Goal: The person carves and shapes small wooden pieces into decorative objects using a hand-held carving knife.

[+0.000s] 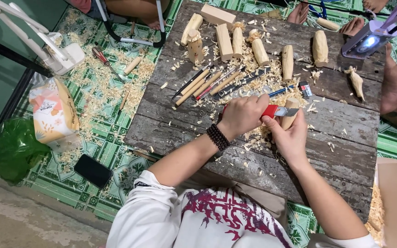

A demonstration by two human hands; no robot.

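L hand was closed around the red handle of a utility knife; blade pointed right & lay against the top of a small wood piece. R hand was clamped on that wood piece from below, fingers wrapped round its lower part, piece held roughly upright just above the plank table. A dark bead bracelet sat on the L wrist. Shavings lay thick beneath both hands.

Behind the hands, near: row of carving tools w/ wooden handles, lying diagonally. Further back: several rough-carved wood blanks, some upright, some lying flat. Far R corner: a lit clip lamp. On the green patterned floor mat left of the table, well apart: a black phone & a printed bag.
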